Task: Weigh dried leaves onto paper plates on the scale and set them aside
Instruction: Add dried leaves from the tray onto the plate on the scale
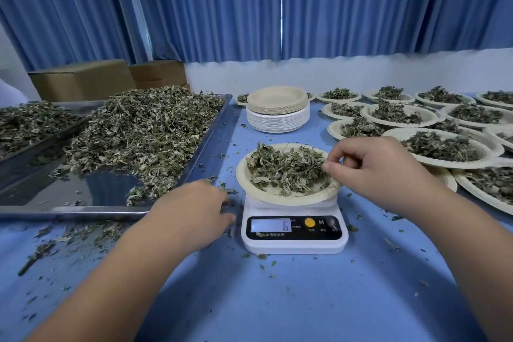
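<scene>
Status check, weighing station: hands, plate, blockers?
Left hand flat on table beside scale. Right hand pinching dried leaves at right rim of plate. Plate on scale, display reads 6. Nothing blocking; filled plates crowd the right.

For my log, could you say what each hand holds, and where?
Right hand pinches dried leaves at the plate's right edge; for the left hand, it cannot be told.
</scene>
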